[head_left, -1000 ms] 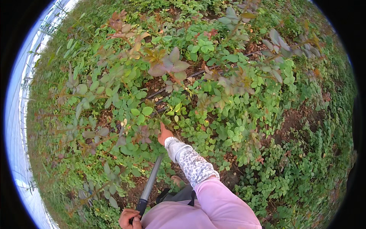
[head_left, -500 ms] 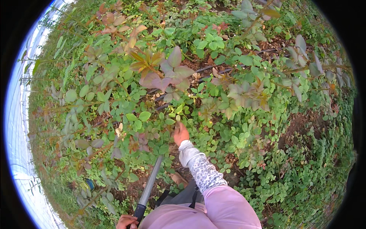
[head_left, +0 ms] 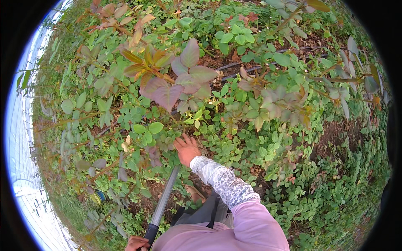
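Observation:
My right hand (head_left: 186,149), at the end of a patterned sleeve under a pink one, reaches down into the leafy rose bush (head_left: 167,83) and its fingers close among the green leaves and stems; what they grip is hidden by foliage. My left hand (head_left: 136,243) sits at the bottom edge, wrapped around the black grip of a long grey-handled tool (head_left: 163,203). The tool's shaft runs up toward my right hand, and its head is hidden behind the leaves.
Reddish-purple young leaves (head_left: 184,79) rise close to the camera. Dark irrigation hoses (head_left: 251,71) cross bare soil further back. Low green ground cover (head_left: 318,201) fills the right side. A white greenhouse wall (head_left: 21,138) curves along the left. A small blue-yellow object (head_left: 99,196) lies low left.
My right hand has pushed farther forward and up into the bush. The view has shifted closer to the reddish leaves. My left hand keeps hold of the tool's grip.

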A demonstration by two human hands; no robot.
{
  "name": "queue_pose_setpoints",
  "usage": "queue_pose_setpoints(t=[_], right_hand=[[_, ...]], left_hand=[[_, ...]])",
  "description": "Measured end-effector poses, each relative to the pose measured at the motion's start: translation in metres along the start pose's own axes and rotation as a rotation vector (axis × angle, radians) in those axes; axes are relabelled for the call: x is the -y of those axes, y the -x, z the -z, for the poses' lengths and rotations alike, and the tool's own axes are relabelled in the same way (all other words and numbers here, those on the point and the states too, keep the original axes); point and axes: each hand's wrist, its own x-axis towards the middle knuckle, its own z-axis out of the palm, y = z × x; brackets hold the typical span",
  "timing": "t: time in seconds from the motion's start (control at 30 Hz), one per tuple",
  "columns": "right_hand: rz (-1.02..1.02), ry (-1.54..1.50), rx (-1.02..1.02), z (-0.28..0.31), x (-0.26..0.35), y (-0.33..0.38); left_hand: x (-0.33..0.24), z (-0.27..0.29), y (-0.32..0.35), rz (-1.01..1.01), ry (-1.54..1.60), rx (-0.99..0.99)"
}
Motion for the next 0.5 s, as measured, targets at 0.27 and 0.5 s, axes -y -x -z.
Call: queue_pose_setpoints(t=[0.27,0.5], right_hand=[[-0.060,-0.024,0.029,0.000,0.012,0.005],[-0.093,0.010,-0.023,-0.008,0.000,0.018]], left_hand=[[-0.001,-0.001,-0.002,0.007,-0.010,-0.021],[-0.002,-0.001,-0.007,0.009,-0.002,-0.015]])
